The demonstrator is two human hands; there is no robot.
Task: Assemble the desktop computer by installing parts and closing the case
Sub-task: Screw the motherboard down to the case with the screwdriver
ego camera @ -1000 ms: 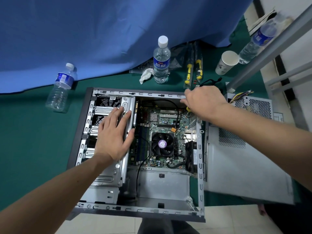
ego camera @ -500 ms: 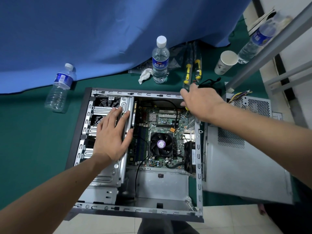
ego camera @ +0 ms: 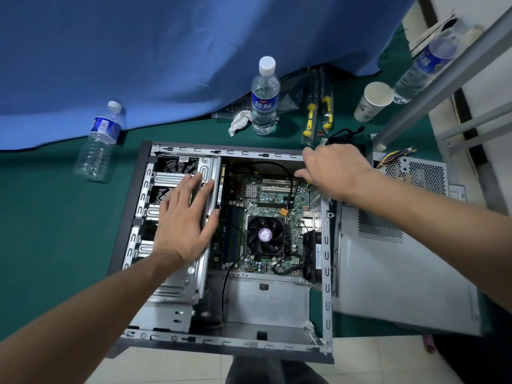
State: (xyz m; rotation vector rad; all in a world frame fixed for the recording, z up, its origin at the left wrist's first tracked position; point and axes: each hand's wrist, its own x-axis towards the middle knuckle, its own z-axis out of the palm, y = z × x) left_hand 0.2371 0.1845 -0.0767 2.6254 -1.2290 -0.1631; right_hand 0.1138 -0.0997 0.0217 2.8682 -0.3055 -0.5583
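You are still putting parts in; the case is open.

Your left hand (ego camera: 184, 223) lies flat with straight fingers on the metal drive cage (ego camera: 206, 173), pressing it and holding nothing. Your right hand (ego camera: 333, 169) reaches down over the far right corner of the computer case (ego camera: 221, 343); its fingers curl downward, but I cannot tell if they pinch anything. The case lies on its side on the green table (ego camera: 55, 217), open face up, with its long side running away from you. The motherboard (ego camera: 273, 202) sits inside, fan (ego camera: 265, 234) in the middle. The side panel (ego camera: 388, 286) lies just to the right, and the power supply (ego camera: 415, 173) waits behind it. I think you next need to fit the power supply in, so hold the case steady.
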